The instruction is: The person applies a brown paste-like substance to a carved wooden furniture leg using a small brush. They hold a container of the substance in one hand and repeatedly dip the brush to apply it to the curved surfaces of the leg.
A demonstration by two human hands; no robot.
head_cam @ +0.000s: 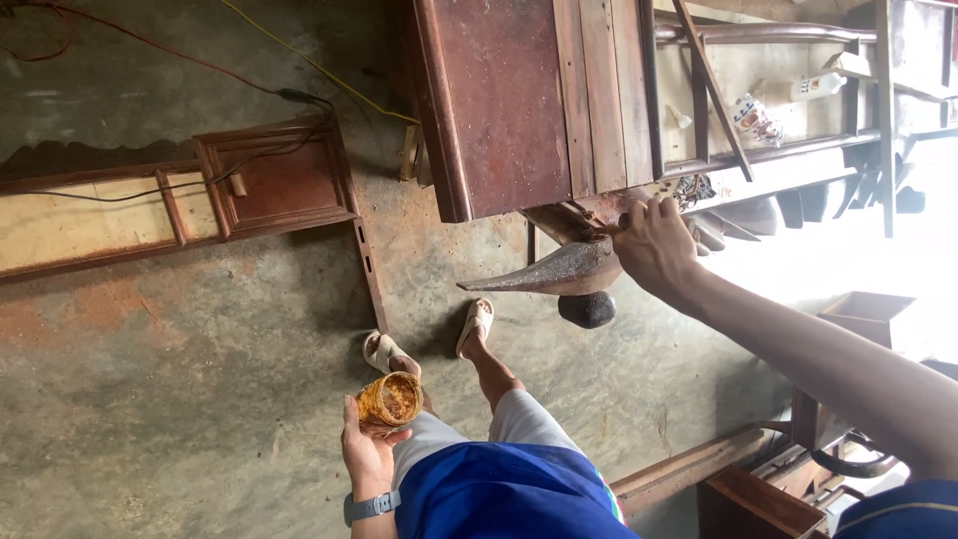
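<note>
left hand [367, 449] grips a paste-filled jar [389, 399]; right hand [654, 245] clasps the carved leg [559, 269].

A small jar [390, 398] is held in the left hand [365, 454] above the floor [180, 379]; the right hand [654, 245] is placed against the cabinet [519, 100] leg.

We cannot see our right hand's [654, 245] fingertips, tucked behind the curved dark wooden leg [559, 271], so its grip is unclear. The small jar [389, 399] in our left hand [367, 449] holds something brownish, too blurred to name. Our right arm runs off the frame's right edge. Bright glare washes out the floor beside the frame rack [798, 100].
</note>
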